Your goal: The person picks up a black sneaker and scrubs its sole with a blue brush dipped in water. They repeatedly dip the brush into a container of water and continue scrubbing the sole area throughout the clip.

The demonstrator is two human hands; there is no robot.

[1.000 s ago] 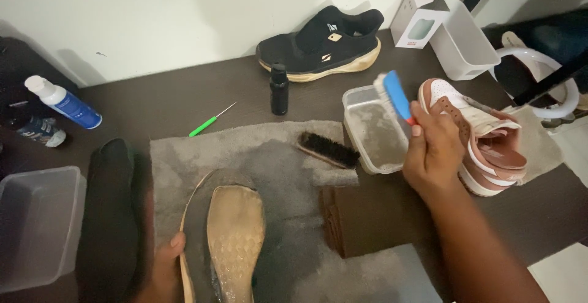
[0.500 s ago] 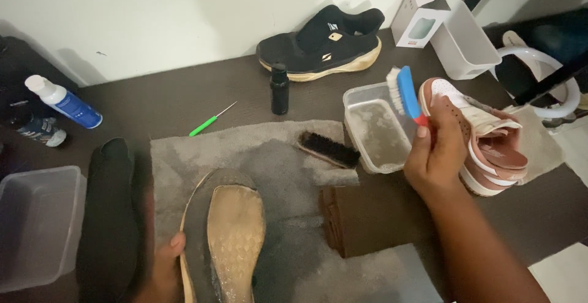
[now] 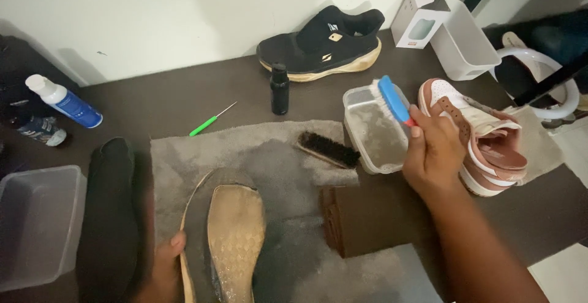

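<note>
A blue brush is gripped by the right hand over the water tub — bristles angled down to wet them — while an upturned shoe is steadied on the towel by the left hand, fingers closed on its edge.

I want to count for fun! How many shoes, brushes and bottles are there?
Shoes: 3 (black sneaker, pink-and-white sneaker, upturned shoe)
Brushes: 2 (blue brush, black brush)
Bottles: 2 (blue bottle, black bottle)
Total: 7

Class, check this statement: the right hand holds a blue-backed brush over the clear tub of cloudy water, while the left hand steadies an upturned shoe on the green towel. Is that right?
Not quite. The head view shows the towel is grey, not green. The rest stands: the right hand holds the blue-backed brush over the clear tub, and the left hand steadies the upturned shoe.
</note>
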